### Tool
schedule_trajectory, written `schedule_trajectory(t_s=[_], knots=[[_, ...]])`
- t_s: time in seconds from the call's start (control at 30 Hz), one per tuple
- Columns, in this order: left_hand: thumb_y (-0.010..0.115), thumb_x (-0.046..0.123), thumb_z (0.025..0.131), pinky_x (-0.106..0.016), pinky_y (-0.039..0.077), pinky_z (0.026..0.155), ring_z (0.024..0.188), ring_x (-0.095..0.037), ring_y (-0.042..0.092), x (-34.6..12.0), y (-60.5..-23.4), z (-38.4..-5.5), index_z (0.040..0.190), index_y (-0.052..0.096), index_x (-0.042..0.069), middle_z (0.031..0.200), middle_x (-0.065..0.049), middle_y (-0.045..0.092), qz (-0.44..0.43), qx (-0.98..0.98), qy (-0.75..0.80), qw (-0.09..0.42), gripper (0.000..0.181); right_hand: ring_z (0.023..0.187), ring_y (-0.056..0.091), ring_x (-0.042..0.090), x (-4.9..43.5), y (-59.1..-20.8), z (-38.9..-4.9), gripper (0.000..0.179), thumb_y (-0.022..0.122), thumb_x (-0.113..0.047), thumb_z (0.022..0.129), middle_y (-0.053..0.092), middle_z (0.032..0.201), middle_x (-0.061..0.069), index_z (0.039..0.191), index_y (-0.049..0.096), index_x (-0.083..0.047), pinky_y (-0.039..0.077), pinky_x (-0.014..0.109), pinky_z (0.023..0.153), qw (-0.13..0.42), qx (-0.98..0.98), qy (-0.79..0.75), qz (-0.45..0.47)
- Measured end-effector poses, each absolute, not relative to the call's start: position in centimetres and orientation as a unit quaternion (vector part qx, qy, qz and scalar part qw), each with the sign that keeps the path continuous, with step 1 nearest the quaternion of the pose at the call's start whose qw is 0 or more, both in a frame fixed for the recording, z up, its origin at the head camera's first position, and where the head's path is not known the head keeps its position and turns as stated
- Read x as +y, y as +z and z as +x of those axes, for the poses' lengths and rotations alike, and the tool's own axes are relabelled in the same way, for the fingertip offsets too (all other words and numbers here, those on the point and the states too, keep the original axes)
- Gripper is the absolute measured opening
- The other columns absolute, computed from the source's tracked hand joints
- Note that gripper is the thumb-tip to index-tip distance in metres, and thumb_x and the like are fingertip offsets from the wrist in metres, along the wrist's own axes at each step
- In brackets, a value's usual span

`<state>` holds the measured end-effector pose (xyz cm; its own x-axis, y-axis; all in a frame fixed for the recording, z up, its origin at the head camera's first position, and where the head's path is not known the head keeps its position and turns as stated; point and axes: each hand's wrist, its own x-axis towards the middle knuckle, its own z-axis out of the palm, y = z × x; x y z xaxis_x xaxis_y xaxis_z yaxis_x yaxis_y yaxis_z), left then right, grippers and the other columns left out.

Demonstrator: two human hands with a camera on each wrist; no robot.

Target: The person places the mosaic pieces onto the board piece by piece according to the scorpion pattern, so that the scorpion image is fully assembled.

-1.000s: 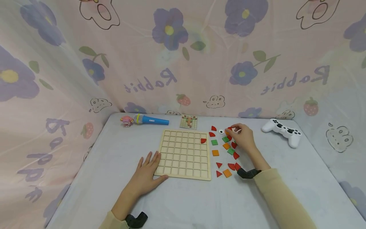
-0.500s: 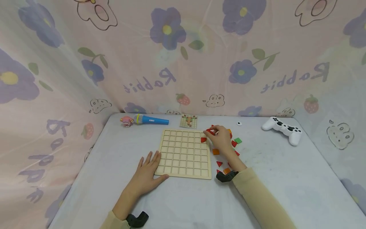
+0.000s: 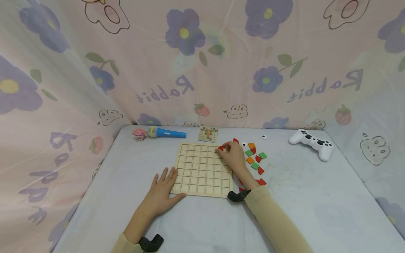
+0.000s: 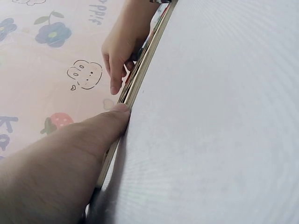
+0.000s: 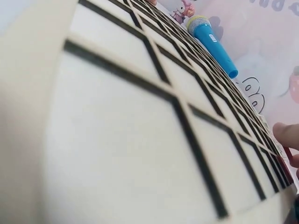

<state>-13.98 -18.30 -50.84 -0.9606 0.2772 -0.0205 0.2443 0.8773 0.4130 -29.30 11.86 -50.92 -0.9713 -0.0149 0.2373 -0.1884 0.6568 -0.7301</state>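
Observation:
A wooden grid board [image 3: 202, 172] lies on the white table. My left hand [image 3: 162, 191] rests flat at its lower left corner, fingers spread along the edge and thumb at the front; the left wrist view shows that thumb [image 4: 112, 119] against the board's side. Over the board's upper right cells, my right hand [image 3: 232, 156] pinches a red quarter-round tile [image 3: 220, 148] between thumb and fingers. The red tile seen on the board earlier is hidden behind this hand. In the right wrist view only the fingertips [image 5: 287, 135] show at the right edge.
Right of the board lie loose orange [image 3: 250, 160], green [image 3: 262, 155] and red tiles [image 3: 261, 170], with two eye discs [image 3: 264, 136]. Behind are a patterned card [image 3: 208, 134], a blue microphone [image 3: 167, 133] and a pink figurine [image 3: 139, 134]. A white game controller [image 3: 311, 143] sits far right.
My right hand has moved left from the loose tiles to the board, carrying a red tile. One eye disc now lies farther right, and a green tile sits apart. My left hand has stayed put.

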Motion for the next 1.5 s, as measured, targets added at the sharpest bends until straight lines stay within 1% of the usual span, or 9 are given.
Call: schedule_trajectory(t_s=[0.1,0.3,0.57,0.73,0.9,1.1,1.23,1.37,1.5], knots=[[0.061,0.067,0.098,-0.065,0.004,0.130,0.164,-0.036,0.008,-18.3,-50.9,-13.8,0.168,0.023,0.005,0.174,-0.010,0.021,0.135,0.968,0.207,0.043,0.101,0.088,0.064,0.029,11.6,-51.3,-29.2,0.044,0.085,-0.039,0.091,0.070,0.101,0.015,0.110,0.077,-0.001,0.054,0.044,0.076,0.110,-0.910,0.396,0.057],[0.061,0.067,0.098,-0.065,0.004,0.129,0.164,-0.037,0.008,-18.2,-50.9,-13.6,0.168,0.023,0.005,0.174,-0.010,0.021,0.137,0.967,0.211,0.045,0.101,0.084,0.061,0.027,11.5,-51.5,-29.0,0.045,0.085,-0.041,0.090,0.068,0.099,0.014,0.110,0.078,-0.001,0.051,0.040,0.072,0.108,-0.921,0.369,0.058],[0.061,0.066,0.098,-0.066,0.005,0.129,0.164,-0.037,0.008,-18.2,-51.1,-13.3,0.168,0.023,0.005,0.174,-0.010,0.021,0.139,0.967,0.206,0.048,0.100,0.097,0.066,0.031,12.1,-51.1,-28.4,0.040,0.082,-0.032,0.094,0.071,0.107,0.017,0.119,0.077,-0.002,0.056,0.048,0.084,0.068,-0.927,0.361,0.081],[0.064,0.065,0.098,-0.066,0.007,0.129,0.164,-0.038,0.011,-18.2,-51.3,-13.2,0.167,0.025,0.004,0.174,-0.011,0.023,0.140,0.968,0.206,0.043,0.100,0.088,0.062,0.027,12.3,-50.9,-28.3,0.032,0.074,-0.027,0.100,0.067,0.101,0.015,0.122,0.077,-0.004,0.052,0.040,0.075,0.052,-0.933,0.343,0.093],[0.062,0.065,0.098,-0.065,0.006,0.129,0.164,-0.036,0.009,-18.1,-51.4,-13.1,0.168,0.023,0.005,0.174,-0.010,0.021,0.140,0.968,0.203,0.047,0.100,0.081,0.057,0.023,12.4,-50.9,-28.1,0.030,0.074,-0.026,0.101,0.065,0.096,0.013,0.121,0.079,-0.005,0.046,0.034,0.069,0.055,-0.938,0.329,0.097],[0.062,0.066,0.098,-0.066,0.005,0.129,0.164,-0.037,0.009,-18.1,-51.5,-13.1,0.167,0.024,0.005,0.174,-0.011,0.022,0.143,0.967,0.208,0.044,0.100,0.075,0.053,0.021,12.7,-51.1,-28.2,0.031,0.074,-0.027,0.101,0.064,0.092,0.012,0.124,0.079,-0.006,0.042,0.031,0.063,0.055,-0.942,0.313,0.105],[0.062,0.065,0.099,-0.066,0.006,0.129,0.164,-0.038,0.010,-18.0,-51.6,-13.4,0.168,0.024,0.004,0.174,-0.011,0.023,0.147,0.968,0.203,0.036,0.099,0.073,0.051,0.023,12.8,-50.8,-28.6,0.032,0.074,-0.028,0.101,0.062,0.090,0.012,0.125,0.078,-0.006,0.040,0.032,0.061,0.052,-0.946,0.303,0.106],[0.064,0.063,0.099,-0.068,0.008,0.128,0.163,-0.041,0.013,-18.2,-51.3,-13.9,0.167,0.027,0.003,0.173,-0.014,0.026,0.147,0.967,0.207,0.021,0.098,0.076,0.054,0.023,12.6,-50.1,-29.3,0.030,0.072,-0.028,0.102,0.064,0.092,0.012,0.121,0.077,-0.006,0.043,0.032,0.063,0.053,-0.944,0.306,0.109],[0.062,0.064,0.099,-0.068,0.007,0.128,0.163,-0.041,0.011,-18.4,-51.1,-14.2,0.167,0.026,0.002,0.174,-0.014,0.024,0.143,0.968,0.204,0.023,0.098,0.073,0.054,0.022,12.2,-49.6,-29.8,0.028,0.070,-0.027,0.103,0.063,0.091,0.011,0.121,0.078,-0.007,0.043,0.031,0.061,0.048,-0.945,0.305,0.109]])
